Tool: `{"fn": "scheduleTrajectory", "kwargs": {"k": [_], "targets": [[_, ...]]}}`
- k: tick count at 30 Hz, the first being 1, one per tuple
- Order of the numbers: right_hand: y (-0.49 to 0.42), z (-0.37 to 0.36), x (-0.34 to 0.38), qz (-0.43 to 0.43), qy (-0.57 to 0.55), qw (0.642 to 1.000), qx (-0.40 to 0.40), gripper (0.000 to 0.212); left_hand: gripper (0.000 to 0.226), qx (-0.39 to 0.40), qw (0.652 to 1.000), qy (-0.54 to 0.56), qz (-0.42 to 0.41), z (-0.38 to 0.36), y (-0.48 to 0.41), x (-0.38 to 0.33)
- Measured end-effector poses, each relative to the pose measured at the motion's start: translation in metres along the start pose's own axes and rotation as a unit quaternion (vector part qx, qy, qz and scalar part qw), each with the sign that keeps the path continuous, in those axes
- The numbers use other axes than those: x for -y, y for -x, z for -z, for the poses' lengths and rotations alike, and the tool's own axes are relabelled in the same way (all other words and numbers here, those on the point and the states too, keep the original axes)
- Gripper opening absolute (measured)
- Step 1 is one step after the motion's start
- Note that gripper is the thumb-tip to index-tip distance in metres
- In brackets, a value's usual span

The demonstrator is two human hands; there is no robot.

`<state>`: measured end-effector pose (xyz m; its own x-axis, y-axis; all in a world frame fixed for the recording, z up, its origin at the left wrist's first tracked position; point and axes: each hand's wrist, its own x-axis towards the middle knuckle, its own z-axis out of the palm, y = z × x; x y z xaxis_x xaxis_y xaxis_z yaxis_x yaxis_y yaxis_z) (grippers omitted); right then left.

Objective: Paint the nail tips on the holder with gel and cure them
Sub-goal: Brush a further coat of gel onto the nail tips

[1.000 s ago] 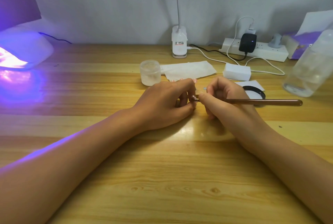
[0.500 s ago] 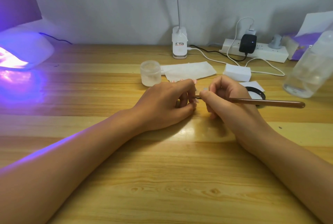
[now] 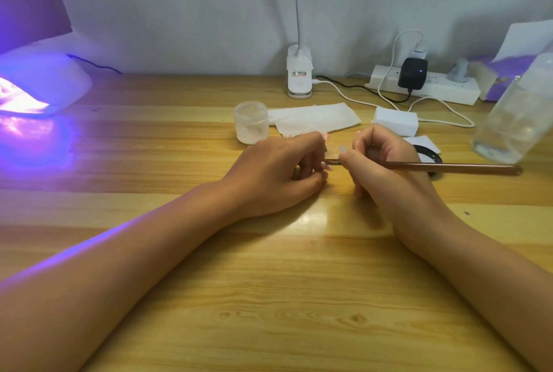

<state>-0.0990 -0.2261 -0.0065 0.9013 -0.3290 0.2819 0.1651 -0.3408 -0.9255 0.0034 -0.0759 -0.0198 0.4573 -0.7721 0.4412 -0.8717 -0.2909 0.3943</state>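
Mid-frame, the right hand [image 3: 380, 162] grips the brush [image 3: 449, 167], which lies level with its tip pointing left at the pink nail tips [image 3: 325, 135]. The left hand [image 3: 281, 174] curls round them. A jar [image 3: 250, 121] stands just behind.

Power strip [image 3: 449, 93], clear bottle [image 3: 520, 119], paper sheet [image 3: 317, 120]

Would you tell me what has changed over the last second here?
The right hand has drawn the brush slightly rightward, away from the left hand; its fingers keep their pinch. The left hand still grips the nail tip holder, mostly hidden; the jar and lit curing lamp have not moved.
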Motion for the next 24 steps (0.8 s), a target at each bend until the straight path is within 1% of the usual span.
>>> {"fn": "scheduleTrajectory", "kwargs": {"k": [2,8,15,21,24], "targets": [[0.0000,-0.0004,-0.0002,0.000,-0.006,1.000,0.008,0.018,0.016,0.000,1.000,0.001,0.002,0.0001,-0.0001,0.0001],[0.0005,-0.0016,0.0001,0.003,0.027,1.000,0.016,0.016,0.014,0.000,1.000,-0.002,0.002,-0.0003,-0.0003,0.0004],[0.0006,-0.0022,0.0031,0.016,0.059,0.998,0.009,0.018,0.020,0.004,1.000,-0.002,-0.002,0.0010,-0.0002,-0.0003],[0.0004,-0.0007,0.0012,-0.011,-0.016,1.000,-0.014,0.015,0.025,-0.004,1.000,-0.004,-0.002,-0.0006,-0.0003,-0.0001],[0.0009,-0.0010,0.0012,-0.007,-0.009,1.000,0.004,0.015,0.023,-0.004,1.000,-0.003,-0.004,-0.0003,-0.0004,0.0002]]}}
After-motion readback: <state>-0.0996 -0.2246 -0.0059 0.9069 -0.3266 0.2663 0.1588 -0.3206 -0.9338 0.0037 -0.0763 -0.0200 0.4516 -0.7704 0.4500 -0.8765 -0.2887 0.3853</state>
